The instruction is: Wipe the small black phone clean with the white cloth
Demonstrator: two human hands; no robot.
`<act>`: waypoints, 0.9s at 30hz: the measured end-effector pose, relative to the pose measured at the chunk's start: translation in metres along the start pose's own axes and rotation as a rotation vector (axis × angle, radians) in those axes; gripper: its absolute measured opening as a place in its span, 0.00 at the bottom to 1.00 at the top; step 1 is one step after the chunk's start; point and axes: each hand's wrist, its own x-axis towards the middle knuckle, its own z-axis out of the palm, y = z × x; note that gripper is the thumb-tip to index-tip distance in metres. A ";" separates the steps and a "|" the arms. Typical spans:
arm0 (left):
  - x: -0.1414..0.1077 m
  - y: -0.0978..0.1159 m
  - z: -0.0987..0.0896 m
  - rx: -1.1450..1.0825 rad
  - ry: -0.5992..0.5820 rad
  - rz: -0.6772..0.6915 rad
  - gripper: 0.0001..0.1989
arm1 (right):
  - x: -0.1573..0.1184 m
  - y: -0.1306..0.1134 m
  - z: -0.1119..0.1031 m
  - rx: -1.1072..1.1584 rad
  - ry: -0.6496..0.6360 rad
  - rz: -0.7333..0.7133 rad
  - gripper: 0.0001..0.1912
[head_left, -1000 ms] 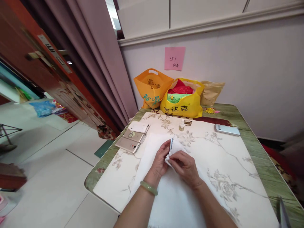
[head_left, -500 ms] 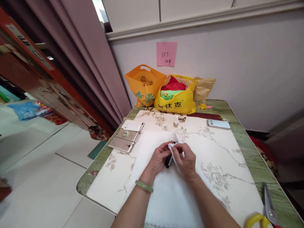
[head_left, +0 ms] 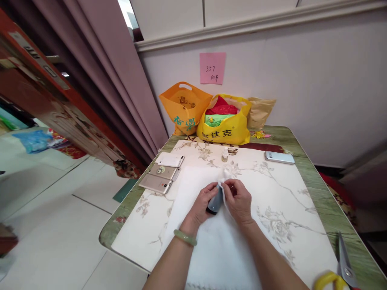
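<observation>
My left hand, with a green bangle at the wrist, is closed around the edge of a dark phone. Its grey-blue face is partly turned up, and the fingers cover some of it. A pinch of white cloth is between the fingers of my right hand, against the phone's far end. Under both hands spreads a large white cloth. Left of it lie a white phone, a gold phone with a round sticker and another gold phone.
Beyond the hands stand a small bottle and glasses. A silver phone lies at the right, yellow-handled scissors at the near right corner. An orange bag, a yellow bag and a brown pouch line the back.
The phone has turned from nearly edge-on so that its grey-blue face shows. The fingers of my right hand and the pinched cloth have shifted slightly at its far end.
</observation>
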 end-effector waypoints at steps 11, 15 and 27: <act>0.017 -0.004 -0.018 -0.322 0.184 0.052 0.10 | -0.007 0.003 0.000 0.050 -0.446 -0.132 0.04; 0.015 -0.007 -0.017 -0.259 0.158 0.023 0.11 | -0.005 0.002 0.000 0.053 -0.316 -0.072 0.07; 0.003 -0.003 -0.004 0.095 0.122 0.078 0.14 | 0.001 0.005 0.004 0.294 0.013 0.242 0.14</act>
